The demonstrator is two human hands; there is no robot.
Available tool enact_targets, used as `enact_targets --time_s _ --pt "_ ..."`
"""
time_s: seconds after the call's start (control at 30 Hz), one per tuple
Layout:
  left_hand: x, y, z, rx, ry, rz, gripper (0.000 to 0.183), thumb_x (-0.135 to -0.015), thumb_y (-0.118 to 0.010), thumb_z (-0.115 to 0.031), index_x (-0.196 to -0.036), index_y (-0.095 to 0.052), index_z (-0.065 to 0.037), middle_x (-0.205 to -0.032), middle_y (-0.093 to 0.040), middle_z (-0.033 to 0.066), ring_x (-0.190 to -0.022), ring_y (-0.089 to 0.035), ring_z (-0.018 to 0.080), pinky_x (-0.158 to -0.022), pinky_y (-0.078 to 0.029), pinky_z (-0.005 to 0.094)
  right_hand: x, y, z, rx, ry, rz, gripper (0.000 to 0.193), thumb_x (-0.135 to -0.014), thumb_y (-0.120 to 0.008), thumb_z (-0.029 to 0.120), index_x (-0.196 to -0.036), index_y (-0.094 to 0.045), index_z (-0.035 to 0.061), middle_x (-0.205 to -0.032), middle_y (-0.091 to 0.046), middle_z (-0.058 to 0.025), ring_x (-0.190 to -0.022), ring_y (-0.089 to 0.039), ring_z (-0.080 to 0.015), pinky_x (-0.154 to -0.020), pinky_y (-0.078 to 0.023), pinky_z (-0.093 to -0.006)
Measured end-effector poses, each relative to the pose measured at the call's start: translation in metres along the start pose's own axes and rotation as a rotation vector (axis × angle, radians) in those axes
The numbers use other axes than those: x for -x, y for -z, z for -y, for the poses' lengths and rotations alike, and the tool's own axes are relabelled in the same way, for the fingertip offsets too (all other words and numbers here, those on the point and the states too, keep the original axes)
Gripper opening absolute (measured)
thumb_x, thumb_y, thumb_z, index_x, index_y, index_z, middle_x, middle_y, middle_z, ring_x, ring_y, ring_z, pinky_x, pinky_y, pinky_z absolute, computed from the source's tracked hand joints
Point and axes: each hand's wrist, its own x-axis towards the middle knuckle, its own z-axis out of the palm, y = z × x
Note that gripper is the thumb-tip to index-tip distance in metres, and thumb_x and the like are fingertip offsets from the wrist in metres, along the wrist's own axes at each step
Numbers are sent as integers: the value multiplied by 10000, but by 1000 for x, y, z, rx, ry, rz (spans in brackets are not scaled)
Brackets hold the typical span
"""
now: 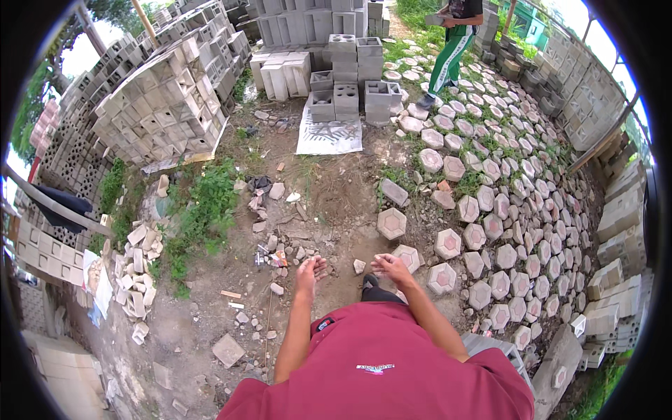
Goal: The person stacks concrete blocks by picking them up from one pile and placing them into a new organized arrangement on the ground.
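Note:
My left hand (311,269) is held out over the bare dirt, its fingers loosely curled and apart, with nothing in it. Level with it on the other side, my right hand (392,268) is empty too, fingers spread a little. Between the two lies a pale broken stone (359,266) on the ground, untouched as far as I can see. A hexagonal paver (407,256) shows just beyond my right hand, partly covered by it. Farther out sits another hexagonal paver (391,223), with a rectangular grey block (395,192) beyond it.
Rows of hexagonal pavers (499,285) cover the ground to the right. Hollow concrete blocks (346,98) stand stacked ahead beside a white sheet (315,138). Another person (455,52) in green trousers carries a grey block. Rubble (136,273) and weeds (206,203) lie left.

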Motion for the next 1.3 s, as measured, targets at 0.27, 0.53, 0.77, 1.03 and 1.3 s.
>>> enact_targets --time_s 0.27,0.53,0.77,1.03,1.3 --pt "-82 -96 -71 -110 -221 72 300 -941 -479 -314 -1095 -577 -76 -1030 -637 54 -936 -593 148 -761 -476 293 -93 44 93 -17 24 58 271 -927 -545 314 -1083 -580 95 -993 -652 -30 -838 -612 -115 -712 -470 -266" --pt "-109 -96 -78 72 -204 -70 302 -946 -467 -287 -1109 -554 -48 -1036 -635 80 -929 -602 165 -760 -496 320 -146 4 136 -24 -29 168 293 -917 -564 318 -1062 -579 64 -952 -646 -35 -846 -609 -119 -728 -475 -261" --pt "-167 -94 -111 148 -125 -119 295 -946 -456 -277 -1099 -551 -43 -1011 -640 81 -921 -607 171 -751 -498 325 -205 2 146 4 -112 174 275 -924 -556 312 -1067 -579 77 -985 -646 -40 -854 -612 -127 -742 -484 -274" --pt "-294 -102 -203 37 -59 56 294 -943 -461 -281 -1092 -562 -49 -1023 -638 76 -933 -600 161 -764 -491 324 -295 -23 220 -64 -60 -9 279 -908 -572 332 -997 -600 69 -921 -653 -31 -790 -617 -104 -656 -477 -236" --pt "-406 -98 -322 -117 -140 157 284 -943 -467 -275 -1098 -566 -58 -1035 -641 76 -937 -599 156 -785 -478 313 -383 -80 334 -114 108 -57 258 -917 -568 302 -1020 -596 67 -937 -659 -35 -792 -608 -94 -667 -472 -241"
